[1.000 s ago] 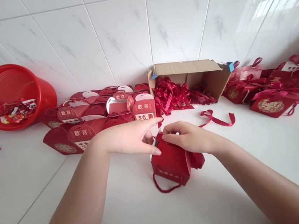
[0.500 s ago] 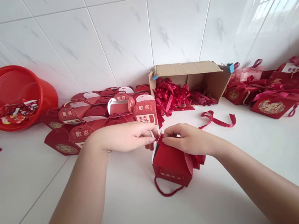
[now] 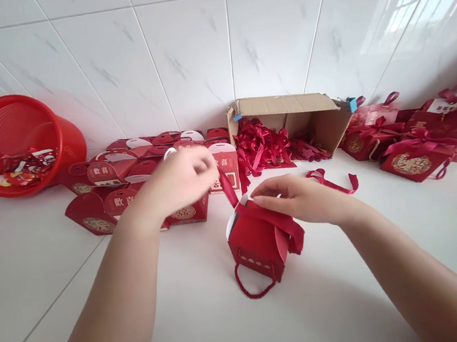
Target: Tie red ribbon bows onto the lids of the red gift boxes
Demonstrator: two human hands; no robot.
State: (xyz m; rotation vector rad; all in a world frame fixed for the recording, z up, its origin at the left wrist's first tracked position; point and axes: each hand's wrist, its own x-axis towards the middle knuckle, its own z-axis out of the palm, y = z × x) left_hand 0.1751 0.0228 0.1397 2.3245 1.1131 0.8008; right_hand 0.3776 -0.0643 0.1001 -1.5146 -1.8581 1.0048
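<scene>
A small red gift box [image 3: 251, 241] stands in front of me on the white counter, its twisted cord handle [image 3: 257, 295] hanging toward me. A dark red ribbon [image 3: 228, 190] runs through its top; one end rises taut to the left, and the wider part drapes over the right side. My left hand [image 3: 183, 179], slightly blurred, pinches the raised end up and left of the box. Over the top of the box is my right hand [image 3: 298, 198], fingers stretched out with thumb and forefinger apart near the ribbon. Whether its fingertips press on the box I cannot tell.
Behind my left hand stand rows of red gift boxes [image 3: 91, 207]. A red plastic basket [image 3: 73, 145] holding wrapped sweets lies tipped at left. A cardboard box [image 3: 287, 104] contains ribbons; one loose ribbon [image 3: 334, 184] lies before it. Bow-tied boxes [image 3: 414, 162] stand at right.
My left hand has moved up and left from the box top, drawing the ribbon end out. My right hand's fingers have loosened from the top. The box has shifted slightly left.
</scene>
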